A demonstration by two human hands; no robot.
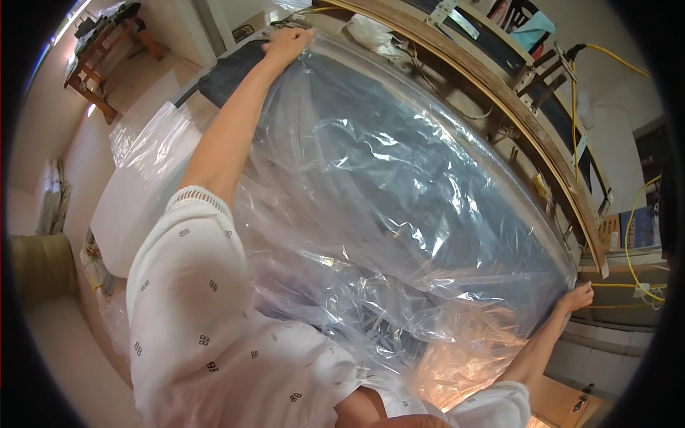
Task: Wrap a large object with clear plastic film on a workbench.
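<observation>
A wide sheet of clear plastic film (399, 192) stretches across a dark surface and hangs down in wrinkled folds toward my body. At the far left corner, my left hand (291, 46) is closed on the film's edge. My right hand (578, 296) grips the opposite corner at the right, with its fingers curled. Between the two hands the film's far edge runs fairly taut. The dark surface (232, 75) shows bare beside my left forearm. What lies under the lower folds cannot be made out.
A long wooden rail (492, 89) with metal brackets runs along the far side. Crumpled white plastic (374, 34) lies by it. Yellow cables (575, 114) hang at the right. A wooden table (100, 64) stands at the far left, and white sheeting (139, 196) spreads beside my left arm.
</observation>
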